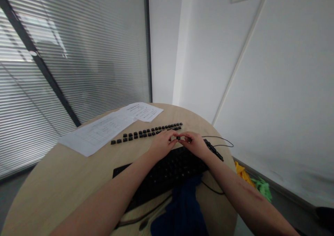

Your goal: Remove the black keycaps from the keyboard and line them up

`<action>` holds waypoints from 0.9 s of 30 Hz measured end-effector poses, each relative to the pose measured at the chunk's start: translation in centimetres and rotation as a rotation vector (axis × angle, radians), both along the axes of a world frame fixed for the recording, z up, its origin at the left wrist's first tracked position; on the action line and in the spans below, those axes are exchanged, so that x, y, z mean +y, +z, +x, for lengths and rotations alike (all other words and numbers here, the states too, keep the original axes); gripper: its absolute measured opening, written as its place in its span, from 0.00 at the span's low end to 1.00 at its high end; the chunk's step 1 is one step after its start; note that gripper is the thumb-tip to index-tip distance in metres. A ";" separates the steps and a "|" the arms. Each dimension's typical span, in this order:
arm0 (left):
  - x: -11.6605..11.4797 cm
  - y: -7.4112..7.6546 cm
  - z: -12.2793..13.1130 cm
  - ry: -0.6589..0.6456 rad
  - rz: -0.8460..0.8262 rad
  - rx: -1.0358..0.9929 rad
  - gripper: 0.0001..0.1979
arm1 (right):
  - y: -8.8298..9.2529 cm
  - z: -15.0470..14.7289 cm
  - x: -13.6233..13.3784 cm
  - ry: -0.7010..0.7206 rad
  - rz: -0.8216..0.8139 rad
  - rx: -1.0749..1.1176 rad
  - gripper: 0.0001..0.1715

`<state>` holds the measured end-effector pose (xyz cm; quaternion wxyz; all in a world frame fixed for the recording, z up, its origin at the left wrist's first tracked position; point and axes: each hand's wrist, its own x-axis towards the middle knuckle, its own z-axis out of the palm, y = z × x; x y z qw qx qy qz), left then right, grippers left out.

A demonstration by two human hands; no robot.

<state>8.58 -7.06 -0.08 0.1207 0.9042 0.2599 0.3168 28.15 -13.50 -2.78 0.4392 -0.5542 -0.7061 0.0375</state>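
Observation:
Between the fingertips of both hands is a small black keycap, held above the far edge of a black keyboard. My left hand pinches it from the left, and my right hand pinches it from the right. Beneath my forearms the keyboard lies at a slant, partly covered by them. Just beyond my hands, loose black keycaps are laid out in two rows on the round wooden table. My left hand hides part of the nearer row.
Printed paper sheets lie at the table's far left. A blue cloth sits below the keyboard, near a black cable. Another thin cable loops near the right edge. Yellow and green cloths lie on the floor.

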 end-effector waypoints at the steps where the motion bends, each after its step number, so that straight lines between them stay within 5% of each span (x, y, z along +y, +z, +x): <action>1: 0.0 0.0 0.0 0.001 -0.001 0.002 0.09 | 0.0 0.0 0.0 0.000 0.003 -0.008 0.12; 11: 0.1 -0.3 0.1 0.031 -0.026 0.043 0.12 | 0.7 -0.3 -0.5 -0.045 0.011 -0.149 0.12; 17: 0.3 -0.6 0.0 0.068 -0.068 0.232 0.06 | 1.2 1.5 0.0 -0.293 -0.153 -0.204 0.11; 27: 0.1 -1.7 0.3 0.066 -0.093 0.382 0.09 | 1.5 6.6 7.3 -0.291 -0.411 -0.342 0.12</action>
